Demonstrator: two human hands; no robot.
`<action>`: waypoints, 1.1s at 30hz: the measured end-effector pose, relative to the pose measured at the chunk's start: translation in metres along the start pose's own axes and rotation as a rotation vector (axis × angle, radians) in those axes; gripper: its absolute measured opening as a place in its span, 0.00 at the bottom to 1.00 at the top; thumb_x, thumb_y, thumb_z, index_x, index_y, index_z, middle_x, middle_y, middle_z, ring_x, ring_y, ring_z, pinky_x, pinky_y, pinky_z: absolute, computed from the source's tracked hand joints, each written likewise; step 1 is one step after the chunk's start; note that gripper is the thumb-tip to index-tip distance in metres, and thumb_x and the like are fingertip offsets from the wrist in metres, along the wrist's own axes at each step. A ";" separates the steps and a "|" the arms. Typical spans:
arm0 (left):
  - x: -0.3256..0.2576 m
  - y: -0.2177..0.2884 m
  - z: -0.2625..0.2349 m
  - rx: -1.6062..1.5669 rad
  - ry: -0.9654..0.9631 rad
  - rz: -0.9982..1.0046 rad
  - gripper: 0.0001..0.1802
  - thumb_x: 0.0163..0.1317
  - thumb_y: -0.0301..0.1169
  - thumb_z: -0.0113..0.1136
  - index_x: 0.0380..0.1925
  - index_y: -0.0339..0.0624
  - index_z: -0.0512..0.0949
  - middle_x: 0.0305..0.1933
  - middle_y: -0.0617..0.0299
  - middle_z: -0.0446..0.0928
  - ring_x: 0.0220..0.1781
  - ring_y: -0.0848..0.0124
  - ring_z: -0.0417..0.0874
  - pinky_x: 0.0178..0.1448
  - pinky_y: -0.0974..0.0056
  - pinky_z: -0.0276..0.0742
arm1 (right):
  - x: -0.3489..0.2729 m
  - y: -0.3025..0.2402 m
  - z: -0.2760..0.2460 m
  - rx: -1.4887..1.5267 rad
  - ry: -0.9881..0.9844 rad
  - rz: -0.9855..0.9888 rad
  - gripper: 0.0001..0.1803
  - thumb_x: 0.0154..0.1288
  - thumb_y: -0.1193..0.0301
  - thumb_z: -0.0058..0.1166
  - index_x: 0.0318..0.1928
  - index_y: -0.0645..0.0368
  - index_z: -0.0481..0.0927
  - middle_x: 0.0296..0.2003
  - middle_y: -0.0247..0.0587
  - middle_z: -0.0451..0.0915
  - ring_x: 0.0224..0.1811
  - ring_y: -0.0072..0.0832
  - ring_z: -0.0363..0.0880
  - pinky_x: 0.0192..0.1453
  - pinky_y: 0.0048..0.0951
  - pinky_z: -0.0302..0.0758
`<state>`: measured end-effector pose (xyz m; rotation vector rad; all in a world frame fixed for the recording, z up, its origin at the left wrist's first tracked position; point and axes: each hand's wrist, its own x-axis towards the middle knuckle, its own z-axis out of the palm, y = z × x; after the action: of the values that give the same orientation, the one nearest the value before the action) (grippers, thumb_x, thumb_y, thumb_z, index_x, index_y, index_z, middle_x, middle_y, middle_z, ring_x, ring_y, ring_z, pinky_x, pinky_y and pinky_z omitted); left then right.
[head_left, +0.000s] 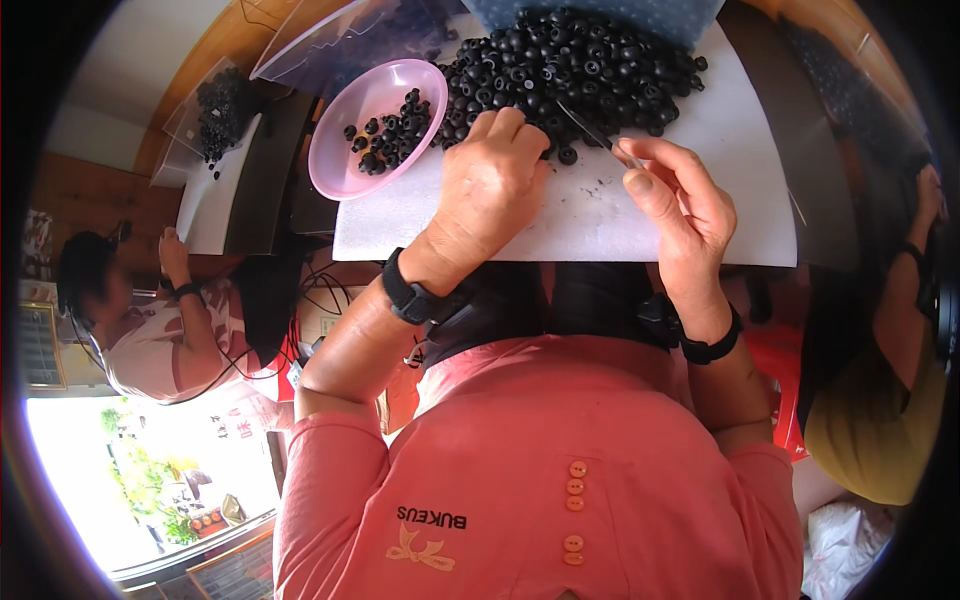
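A large heap of small round black parts (590, 60), several with holes showing, lies on a white board (640, 225). My left hand (495, 175) is closed, back upward, at the heap's near edge; its fingertips are hidden, so what they hold cannot be made out. In my right hand (690, 200) a thin pointed metal tool (588, 127) is pinched between thumb and fingers. Its tip points up and left over the parts. One loose black part (567, 155) sits between the hands. Left of my left hand, a pink oval bowl (330, 165) holds several black parts.
Behind the bowl stands a clear plastic bin (320, 45), and a bluish container (610, 12) backs the heap. At left a co-worker (165, 330) sits by another table with black parts (222, 105). Another person (870, 430) is at the right edge.
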<state>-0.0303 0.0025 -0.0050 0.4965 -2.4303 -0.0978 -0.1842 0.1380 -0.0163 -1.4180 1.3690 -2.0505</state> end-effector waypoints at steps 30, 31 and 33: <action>-0.026 0.003 -0.012 -0.733 0.023 -0.504 0.08 0.61 0.25 0.63 0.40 0.35 0.81 0.33 0.60 0.79 0.33 0.68 0.80 0.32 0.63 0.76 | 0.006 -0.005 0.008 -0.234 -0.213 -0.077 0.08 0.66 0.75 0.64 0.44 0.64 0.83 0.30 0.36 0.84 0.25 0.17 0.75 0.30 0.20 0.74; -0.027 0.005 -0.019 -0.988 0.008 -0.621 0.08 0.64 0.25 0.62 0.42 0.35 0.82 0.32 0.62 0.79 0.32 0.72 0.80 0.31 0.65 0.74 | 0.006 -0.002 0.009 -0.268 -0.230 -0.144 0.08 0.65 0.75 0.64 0.44 0.63 0.83 0.30 0.36 0.84 0.25 0.18 0.76 0.29 0.21 0.74; -0.030 0.002 -0.024 -1.310 -0.092 -0.726 0.10 0.70 0.25 0.57 0.47 0.32 0.80 0.34 0.62 0.80 0.31 0.77 0.77 0.28 0.72 0.69 | 0.006 0.006 0.010 -0.317 -0.265 -0.244 0.09 0.63 0.75 0.65 0.44 0.61 0.83 0.28 0.36 0.83 0.25 0.22 0.77 0.28 0.23 0.74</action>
<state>0.0056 0.0168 -0.0031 0.6637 -1.6106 -1.8421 -0.1796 0.1257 -0.0172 -1.9979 1.5149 -1.7462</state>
